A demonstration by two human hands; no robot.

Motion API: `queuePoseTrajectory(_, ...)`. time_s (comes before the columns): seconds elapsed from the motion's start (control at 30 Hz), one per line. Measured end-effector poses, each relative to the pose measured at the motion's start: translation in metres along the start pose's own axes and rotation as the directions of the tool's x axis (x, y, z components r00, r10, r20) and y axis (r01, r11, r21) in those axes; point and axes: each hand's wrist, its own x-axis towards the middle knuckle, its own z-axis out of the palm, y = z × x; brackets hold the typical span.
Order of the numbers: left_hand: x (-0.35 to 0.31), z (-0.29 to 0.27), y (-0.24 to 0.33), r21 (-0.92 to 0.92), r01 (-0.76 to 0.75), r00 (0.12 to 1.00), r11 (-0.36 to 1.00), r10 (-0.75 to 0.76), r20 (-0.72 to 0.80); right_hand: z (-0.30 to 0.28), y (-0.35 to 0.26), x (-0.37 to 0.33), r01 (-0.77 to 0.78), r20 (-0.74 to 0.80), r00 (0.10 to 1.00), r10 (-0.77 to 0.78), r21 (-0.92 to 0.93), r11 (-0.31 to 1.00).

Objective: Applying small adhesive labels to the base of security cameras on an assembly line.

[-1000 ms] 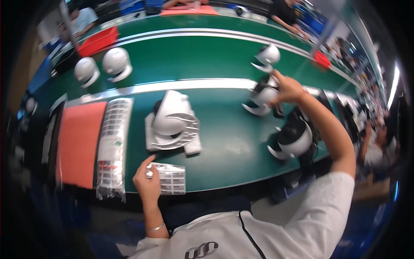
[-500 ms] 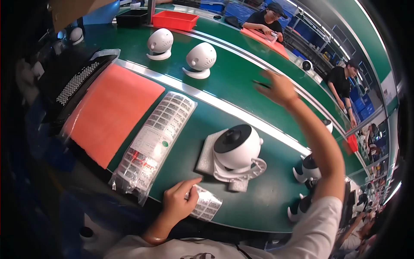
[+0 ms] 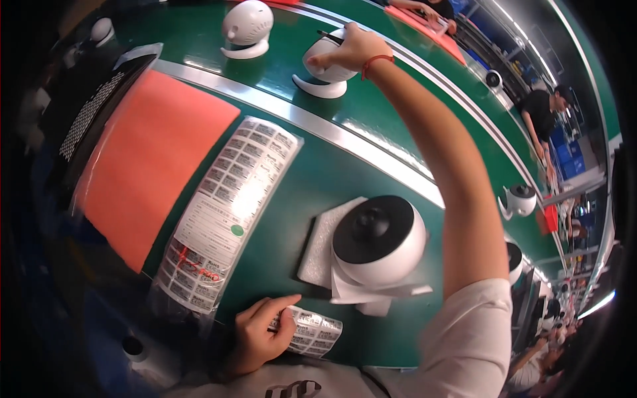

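Observation:
At the far side, my right hand [image 3: 361,52] is closed over the top of a round white camera [image 3: 328,85] on a curved foot. A thin black tool [image 3: 330,37], too small to identify, sticks out from the same hand. By the near edge, my left hand [image 3: 262,335] pinches a small sheet of printed labels [image 3: 318,330]. In front of me, another white camera [image 3: 381,245] with a black face lies tilted back against a pale foam block [image 3: 318,249].
A bagged stack of label sheets [image 3: 229,205] and a salmon-coloured foam sheet [image 3: 159,162] lie to the left. Another white camera [image 3: 249,30] stands on the green belt beyond the metal rail [image 3: 371,146]. Co-workers [image 3: 547,119] sit across the line.
My right hand has swung left and come onto the far white camera, with the thin tool still in it. My left hand stays at the label sheet. The whole view has shifted.

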Motion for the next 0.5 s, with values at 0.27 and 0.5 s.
queuePoseTrajectory(0.27, -0.005, 0.005, -0.002, -0.011, 0.046, 0.999, 0.999, -0.046, -0.007, -0.101, 0.116, -0.16, 0.109, 0.074, 0.991, -0.109, 0.011, 0.994)
queuePoseTrajectory(0.5, -0.009, 0.017, -0.007, 0.037, -0.015, 0.999, 0.999, 0.017, -0.047, -0.147, 0.165, -0.325, 0.111, 0.216, 0.969, -0.12, 0.053, 0.992)
